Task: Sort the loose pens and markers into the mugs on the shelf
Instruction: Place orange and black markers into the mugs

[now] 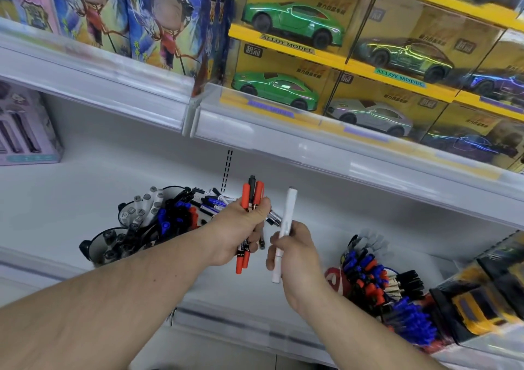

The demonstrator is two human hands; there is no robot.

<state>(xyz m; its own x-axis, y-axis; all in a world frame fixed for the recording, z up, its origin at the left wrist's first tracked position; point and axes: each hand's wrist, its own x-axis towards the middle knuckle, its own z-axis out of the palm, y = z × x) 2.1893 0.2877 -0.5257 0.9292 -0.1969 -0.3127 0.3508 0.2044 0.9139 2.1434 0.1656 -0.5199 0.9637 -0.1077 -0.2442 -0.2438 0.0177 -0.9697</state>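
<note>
Setting: shop shelving, white shelf (93, 182) with a clear-fronted shelf above it; both forearms reach in over the front edge.

Right hand (295, 253): fingers curled round a white pen (287, 222), held nearly upright, its lower end showing below the hand and its upper end well above the fingers.

Left hand (241, 233): just left of the right hand, apart from it; grips a bundle of red and black markers (251, 197), caps rising above the fist and red ends protruding beneath it.

Right of the right hand, low on the shelf: a red-and-white container (333, 280) crammed with blue, red and black pens (365, 273); further right, blurred blue-capped pens (411, 321) and a boxed yellow toy vehicle (476, 310).

Left of the left hand: black mugs (97, 249), the nearer holding dark-capped markers, the farther holding grey-capped markers (143, 208) with blue, black and red ones alongside.

Beyond the left hand: loose pens (212, 202) heaped on the shelf against the back wall, partly hidden by the fist.

Far left: a lilac boxed set (25, 131).

Upper shelf, beyond both hands: yellow boxes of model cars (292, 19) marked "ALLOY MODEL", green, silver and dark; to their left, cartoon-printed packages (158, 18).
</note>
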